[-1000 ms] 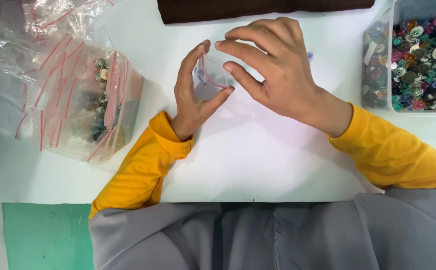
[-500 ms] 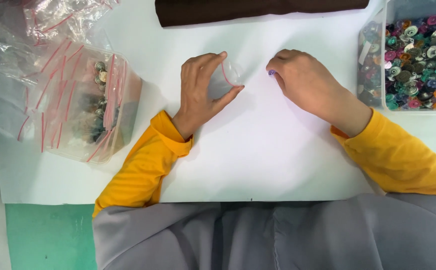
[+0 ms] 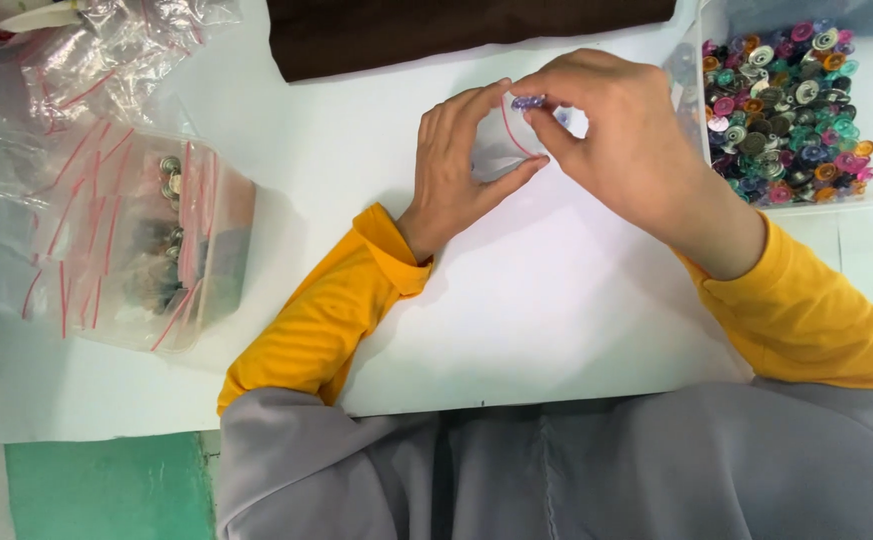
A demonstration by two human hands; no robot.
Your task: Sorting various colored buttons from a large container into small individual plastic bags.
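My left hand (image 3: 457, 165) holds a small clear zip bag (image 3: 502, 145) with a red seal line, gripped between thumb and fingers with its mouth held wide. My right hand (image 3: 622, 135) pinches a small purple button-like piece (image 3: 529, 102) right at the mouth of the bag. Both hands hover over a white sheet (image 3: 557, 320) on the table. I wear yellow sleeves under a grey garment.
A clear tray (image 3: 857, 195) full of several colourful round pieces sits at the right. At the left lies a clear container of filled zip bags (image 3: 157, 240) among loose plastic bags (image 3: 87, 60). A dark brown cloth (image 3: 437, 30) lies along the top edge.
My right hand went right toward the tray, then came back with a purple piece to the bag's mouth. My left hand kept holding the bag.
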